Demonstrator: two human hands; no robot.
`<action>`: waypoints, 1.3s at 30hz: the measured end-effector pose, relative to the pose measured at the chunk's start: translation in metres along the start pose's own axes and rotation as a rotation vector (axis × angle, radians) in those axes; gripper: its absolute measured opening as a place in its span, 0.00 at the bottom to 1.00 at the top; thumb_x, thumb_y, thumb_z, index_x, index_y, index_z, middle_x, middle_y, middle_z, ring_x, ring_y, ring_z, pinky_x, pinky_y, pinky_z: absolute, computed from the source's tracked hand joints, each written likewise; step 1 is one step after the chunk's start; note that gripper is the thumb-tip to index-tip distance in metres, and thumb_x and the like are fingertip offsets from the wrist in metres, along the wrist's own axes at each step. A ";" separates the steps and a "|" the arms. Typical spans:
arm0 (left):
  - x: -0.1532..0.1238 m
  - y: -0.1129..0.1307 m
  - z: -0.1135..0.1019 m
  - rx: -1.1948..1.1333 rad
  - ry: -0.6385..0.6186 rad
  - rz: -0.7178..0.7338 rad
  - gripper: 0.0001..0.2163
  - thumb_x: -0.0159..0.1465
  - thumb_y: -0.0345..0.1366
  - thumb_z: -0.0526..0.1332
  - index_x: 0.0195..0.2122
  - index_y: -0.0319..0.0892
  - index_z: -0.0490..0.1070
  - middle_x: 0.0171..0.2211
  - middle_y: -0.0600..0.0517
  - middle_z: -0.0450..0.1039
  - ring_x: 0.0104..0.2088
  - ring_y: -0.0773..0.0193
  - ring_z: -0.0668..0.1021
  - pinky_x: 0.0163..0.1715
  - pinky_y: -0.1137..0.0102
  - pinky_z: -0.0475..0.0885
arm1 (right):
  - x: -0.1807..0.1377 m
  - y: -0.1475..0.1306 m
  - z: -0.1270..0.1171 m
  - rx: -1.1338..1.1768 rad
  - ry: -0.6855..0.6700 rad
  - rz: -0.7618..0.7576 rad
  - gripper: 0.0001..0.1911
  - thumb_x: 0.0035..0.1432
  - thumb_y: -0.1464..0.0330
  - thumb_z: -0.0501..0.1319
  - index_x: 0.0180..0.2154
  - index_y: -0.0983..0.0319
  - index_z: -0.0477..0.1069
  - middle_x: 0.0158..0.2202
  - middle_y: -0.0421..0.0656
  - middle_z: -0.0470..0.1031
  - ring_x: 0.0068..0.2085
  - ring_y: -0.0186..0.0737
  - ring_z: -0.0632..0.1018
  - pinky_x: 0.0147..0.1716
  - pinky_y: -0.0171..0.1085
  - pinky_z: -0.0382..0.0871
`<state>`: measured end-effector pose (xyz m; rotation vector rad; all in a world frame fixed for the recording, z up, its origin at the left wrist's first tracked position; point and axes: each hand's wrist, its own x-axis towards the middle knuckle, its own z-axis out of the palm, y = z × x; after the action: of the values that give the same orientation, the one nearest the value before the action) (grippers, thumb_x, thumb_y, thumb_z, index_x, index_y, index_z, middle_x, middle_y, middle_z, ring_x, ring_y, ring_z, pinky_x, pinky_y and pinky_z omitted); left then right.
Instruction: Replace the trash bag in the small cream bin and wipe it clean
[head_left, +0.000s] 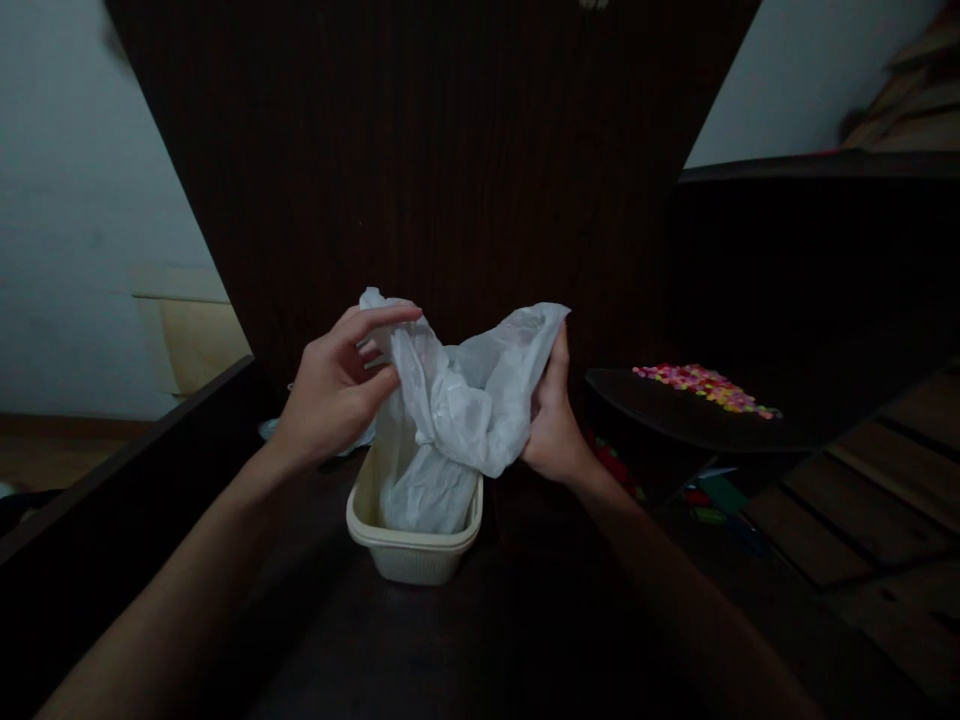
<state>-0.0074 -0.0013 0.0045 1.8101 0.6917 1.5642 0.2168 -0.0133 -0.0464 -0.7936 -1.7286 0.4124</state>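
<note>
The person's left hand point(337, 385) pinched the top left edge of a thin white plastic bag point(457, 410). The thumb and fingers were pressed together on the bag's edge. The right hand point(553, 425) held the top right edge of the same bag, with the fingers closed around it. Both hands pulled the bag's mouth apart, so the top stood open and wide between them.

The bottom of the bag sat inside a small cream bin point(415, 545). The bin had a thick rim and stood upright on a dark table point(375, 640). The bag rose up out of the bin and looked crumpled in the middle.

Off to the right, a dark round tray point(675, 420) held a heap of small bright beads point(705, 385) in pink, yellow and other colours. It was well apart from the hands. A dark wooden panel point(450, 150) stood behind the bin. A pale wall point(67, 250) showed on the left. The room was dim, so small things were hard to see.
</note>
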 end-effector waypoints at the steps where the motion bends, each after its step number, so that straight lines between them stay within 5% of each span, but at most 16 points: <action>1: 0.004 -0.002 0.003 0.067 -0.010 0.070 0.20 0.56 0.29 0.67 0.51 0.42 0.77 0.54 0.46 0.73 0.51 0.56 0.78 0.50 0.65 0.76 | 0.006 0.001 -0.002 0.037 -0.030 0.001 0.73 0.48 0.45 0.72 0.71 0.52 0.17 0.76 0.51 0.36 0.74 0.52 0.53 0.69 0.53 0.57; 5: 0.017 -0.010 0.003 0.431 0.002 0.231 0.23 0.58 0.31 0.66 0.56 0.44 0.73 0.51 0.47 0.75 0.46 0.58 0.79 0.43 0.68 0.77 | 0.028 0.009 -0.013 0.217 -0.198 0.058 0.76 0.39 0.51 0.78 0.73 0.51 0.29 0.76 0.50 0.41 0.73 0.54 0.55 0.68 0.53 0.57; 9: 0.023 -0.012 -0.005 0.654 0.072 0.193 0.17 0.59 0.36 0.65 0.50 0.43 0.77 0.46 0.49 0.80 0.42 0.58 0.81 0.43 0.67 0.77 | 0.041 0.017 -0.017 0.342 -0.221 0.172 0.58 0.45 0.54 0.77 0.71 0.54 0.50 0.72 0.48 0.57 0.69 0.52 0.64 0.67 0.50 0.60; 13: 0.026 -0.010 -0.016 0.808 0.142 -0.016 0.12 0.61 0.42 0.59 0.36 0.43 0.80 0.38 0.49 0.82 0.40 0.55 0.82 0.41 0.67 0.75 | 0.042 0.026 -0.011 0.415 -0.021 0.343 0.34 0.52 0.48 0.69 0.58 0.53 0.70 0.63 0.42 0.72 0.65 0.51 0.69 0.66 0.52 0.59; 18: 0.033 -0.012 -0.034 0.850 0.235 -0.376 0.21 0.63 0.44 0.48 0.21 0.41 0.73 0.23 0.46 0.77 0.29 0.54 0.80 0.31 0.65 0.71 | 0.047 0.035 -0.010 0.394 0.003 0.500 0.26 0.56 0.46 0.60 0.47 0.54 0.77 0.54 0.42 0.79 0.58 0.52 0.75 0.59 0.54 0.66; 21: 0.038 -0.018 -0.042 0.723 0.255 -0.468 0.22 0.63 0.46 0.49 0.22 0.41 0.75 0.23 0.46 0.79 0.28 0.54 0.81 0.31 0.65 0.73 | 0.051 0.042 -0.015 0.244 0.060 0.488 0.24 0.58 0.48 0.56 0.42 0.58 0.78 0.46 0.43 0.82 0.49 0.49 0.79 0.53 0.47 0.70; 24: 0.041 -0.027 -0.047 0.869 0.233 -0.527 0.22 0.63 0.49 0.51 0.21 0.42 0.75 0.22 0.45 0.79 0.28 0.50 0.81 0.31 0.64 0.73 | 0.052 0.047 -0.022 -0.079 0.077 0.443 0.21 0.59 0.51 0.56 0.30 0.61 0.76 0.33 0.43 0.80 0.40 0.47 0.79 0.45 0.43 0.70; 28: 0.039 -0.037 -0.046 1.266 0.151 -0.506 0.26 0.63 0.54 0.52 0.45 0.37 0.76 0.38 0.36 0.82 0.41 0.38 0.82 0.37 0.57 0.74 | 0.048 0.044 -0.031 -0.538 0.141 0.363 0.12 0.55 0.57 0.62 0.29 0.59 0.70 0.28 0.41 0.75 0.32 0.43 0.75 0.34 0.38 0.63; 31: 0.037 -0.042 -0.043 1.386 0.101 -0.577 0.35 0.63 0.60 0.50 0.52 0.30 0.72 0.42 0.28 0.80 0.45 0.30 0.81 0.41 0.52 0.74 | 0.047 0.038 -0.035 -0.659 0.006 0.398 0.18 0.59 0.53 0.60 0.24 0.58 0.69 0.24 0.41 0.74 0.27 0.41 0.74 0.29 0.37 0.60; 34: 0.039 -0.046 -0.039 1.277 -0.129 -0.754 0.36 0.64 0.63 0.43 0.34 0.36 0.79 0.29 0.33 0.81 0.38 0.34 0.83 0.42 0.51 0.74 | 0.047 0.034 -0.034 -0.515 -0.219 0.524 0.34 0.67 0.46 0.49 0.16 0.58 0.67 0.17 0.43 0.72 0.23 0.39 0.75 0.30 0.38 0.64; 37: 0.040 -0.051 -0.034 1.068 -0.319 -0.881 0.39 0.64 0.67 0.38 0.16 0.42 0.72 0.20 0.36 0.78 0.26 0.44 0.82 0.37 0.57 0.75 | 0.045 0.035 -0.025 -0.388 -0.395 0.617 0.42 0.67 0.40 0.42 0.14 0.59 0.68 0.15 0.44 0.71 0.21 0.38 0.75 0.31 0.37 0.68; 39: 0.040 -0.055 -0.029 0.918 -0.365 -0.933 0.40 0.63 0.69 0.38 0.12 0.42 0.69 0.19 0.37 0.77 0.23 0.47 0.82 0.31 0.60 0.76 | 0.042 0.039 -0.016 -0.264 -0.518 0.699 0.44 0.64 0.36 0.41 0.16 0.61 0.70 0.16 0.45 0.72 0.19 0.36 0.74 0.28 0.36 0.69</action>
<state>-0.0292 0.0687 -0.0084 1.7856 1.8994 0.2628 0.2379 0.0415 -0.0362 -1.6003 -1.9608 0.9344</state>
